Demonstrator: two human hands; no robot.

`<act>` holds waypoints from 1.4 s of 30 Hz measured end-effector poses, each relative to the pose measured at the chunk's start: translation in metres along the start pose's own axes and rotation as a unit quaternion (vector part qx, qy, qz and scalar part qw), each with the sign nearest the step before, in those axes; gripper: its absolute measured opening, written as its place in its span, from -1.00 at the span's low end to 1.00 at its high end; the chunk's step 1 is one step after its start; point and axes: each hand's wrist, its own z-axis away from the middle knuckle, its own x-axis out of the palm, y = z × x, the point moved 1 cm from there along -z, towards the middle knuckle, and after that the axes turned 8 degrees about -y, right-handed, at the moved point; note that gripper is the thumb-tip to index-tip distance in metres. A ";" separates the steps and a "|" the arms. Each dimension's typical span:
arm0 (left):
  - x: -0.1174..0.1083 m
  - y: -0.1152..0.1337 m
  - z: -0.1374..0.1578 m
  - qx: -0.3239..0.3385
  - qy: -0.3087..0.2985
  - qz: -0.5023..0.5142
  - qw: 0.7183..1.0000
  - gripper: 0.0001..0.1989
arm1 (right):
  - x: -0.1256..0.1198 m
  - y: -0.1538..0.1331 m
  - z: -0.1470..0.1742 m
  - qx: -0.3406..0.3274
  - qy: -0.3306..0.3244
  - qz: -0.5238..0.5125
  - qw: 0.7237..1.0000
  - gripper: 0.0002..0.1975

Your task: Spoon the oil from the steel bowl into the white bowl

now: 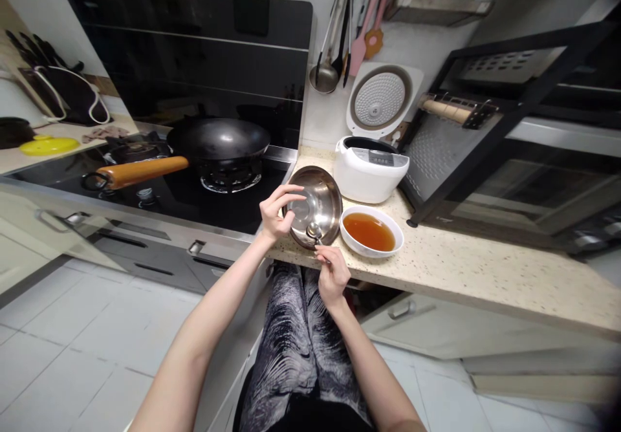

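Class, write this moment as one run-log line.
left hand: at metal bowl, grip unclear | right hand: holding spoon | white bowl: brown liquid inside | rice cooker: lid open

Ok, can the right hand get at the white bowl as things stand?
Likely yes: the white bowl sits close beside the right hand with nothing visible between them, though that hand holds a spoon.
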 end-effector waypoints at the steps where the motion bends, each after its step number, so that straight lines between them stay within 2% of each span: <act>1: 0.000 0.000 0.000 -0.002 0.000 0.000 1.000 -0.62 | -0.001 0.000 -0.001 0.001 0.002 -0.002 1.000 -0.81; 11: 0.000 0.001 -0.001 0.002 0.008 0.009 1.000 -0.62 | -0.013 -0.010 -0.016 -0.025 0.010 0.000 1.000 -0.84; 18: 0.000 0.000 -0.001 -0.007 0.005 0.002 1.000 -0.63 | -0.031 -0.015 -0.030 -0.031 0.033 -0.008 0.999 -0.83; 29: 0.000 -0.001 0.000 0.001 0.014 0.014 1.000 -0.61 | -0.067 0.004 -0.042 -0.040 0.087 0.042 0.994 -0.83; 37: 0.000 -0.001 0.001 -0.018 0.008 -0.001 1.000 -0.62 | -0.081 0.016 -0.037 -0.063 0.035 0.111 0.991 -0.83; 42: -0.001 0.000 0.000 -0.005 0.015 0.012 1.000 -0.61 | -0.086 0.024 -0.032 -0.108 -0.015 0.135 0.985 -0.75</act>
